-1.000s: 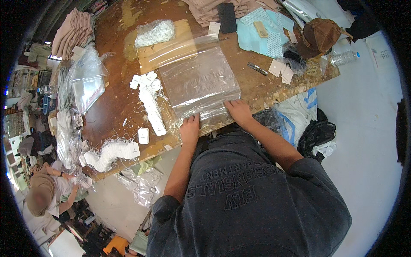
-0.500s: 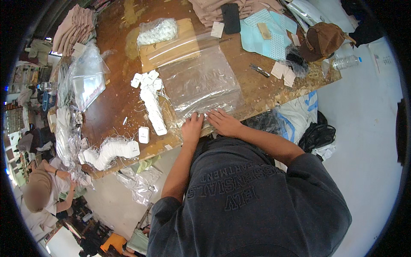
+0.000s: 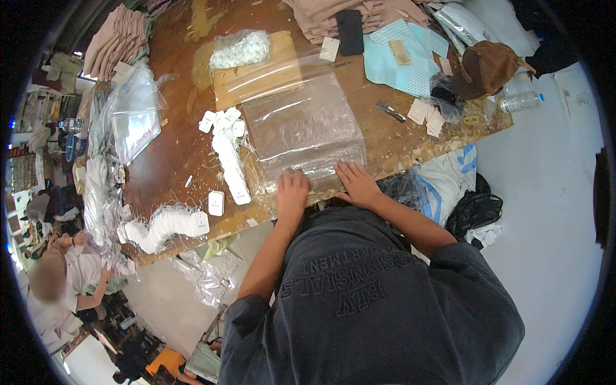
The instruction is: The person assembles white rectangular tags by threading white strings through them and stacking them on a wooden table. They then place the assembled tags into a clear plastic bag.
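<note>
A clear plastic bag (image 3: 305,119) lies flat on the table in front of me, its near end wrinkled and shiny. It looks pinkish-brown; whether a folded garment is inside I cannot tell. My left hand (image 3: 293,192) rests on the bag's near left corner, fingers stretched forward. On the near right corner lies my right hand (image 3: 357,183), palm down with its fingers apart. Left of the bag sits a fanned row of white hang tags (image 3: 230,167) with strings. A second curved row of tags (image 3: 168,229) and a small stack of tags (image 3: 216,203) lie nearer the table's edge.
A bag of white strings (image 3: 240,50) sits on a brown envelope (image 3: 269,70) on the wooden table (image 3: 173,128). Pink garments (image 3: 314,19), a black phone (image 3: 350,32), blue sheets (image 3: 391,61), snips (image 3: 390,111) and a brown cap (image 3: 487,67) lie farther off. Another person (image 3: 80,276) works at left.
My right hand has slid to the right along the bag's near edge, so my hands are farther apart. My left hand has shifted only slightly. The other person's arms have moved.
</note>
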A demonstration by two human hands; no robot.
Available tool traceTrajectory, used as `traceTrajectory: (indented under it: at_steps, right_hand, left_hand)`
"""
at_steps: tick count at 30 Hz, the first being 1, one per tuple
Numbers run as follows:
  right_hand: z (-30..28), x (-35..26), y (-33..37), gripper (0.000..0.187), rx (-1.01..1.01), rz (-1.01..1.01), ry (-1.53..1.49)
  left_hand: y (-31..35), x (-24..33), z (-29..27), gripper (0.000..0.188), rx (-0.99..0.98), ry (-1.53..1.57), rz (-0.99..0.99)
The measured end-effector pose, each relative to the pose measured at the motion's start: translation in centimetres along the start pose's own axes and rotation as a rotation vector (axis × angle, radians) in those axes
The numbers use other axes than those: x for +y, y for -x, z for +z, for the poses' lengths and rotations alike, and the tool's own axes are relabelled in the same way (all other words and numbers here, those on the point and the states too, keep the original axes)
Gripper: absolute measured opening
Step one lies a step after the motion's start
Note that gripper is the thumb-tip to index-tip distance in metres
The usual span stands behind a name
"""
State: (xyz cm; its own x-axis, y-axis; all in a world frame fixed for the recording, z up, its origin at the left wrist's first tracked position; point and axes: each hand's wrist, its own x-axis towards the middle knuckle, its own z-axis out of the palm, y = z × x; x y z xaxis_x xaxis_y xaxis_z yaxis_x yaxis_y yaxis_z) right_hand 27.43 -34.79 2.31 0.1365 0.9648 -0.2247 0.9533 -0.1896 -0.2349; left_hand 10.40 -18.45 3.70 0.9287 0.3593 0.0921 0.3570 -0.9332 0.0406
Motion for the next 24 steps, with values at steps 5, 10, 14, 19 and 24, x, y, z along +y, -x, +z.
traceTrajectory:
  at_steps: [5,10,14,19,24]
  right_hand:
    - [-0.3,0.1,0.1,0.083,-0.027,-0.005,0.033]
    - [-0.2,-0.1,0.2,0.084,0.002,-0.006,0.024]
    - [-0.2,0.2,0.2,0.082,0.011,-0.010,-0.029]
    - [-0.7,-0.5,0.0,0.077,0.076,0.006,0.039]
    - [-0.8,-0.7,0.3,0.061,0.125,0.157,0.031]
  left_hand:
    - [-0.1,3.1,2.2,0.060,-0.160,0.256,0.271]
    - [0.7,2.6,3.7,0.076,-0.269,0.287,0.033]
    - [2.4,0.9,3.1,0.079,-0.256,0.258,-0.149]
    - [3.6,0.9,3.1,0.084,-0.272,0.206,-0.178]
    - [3.5,1.0,3.1,0.088,-0.255,0.135,-0.167]
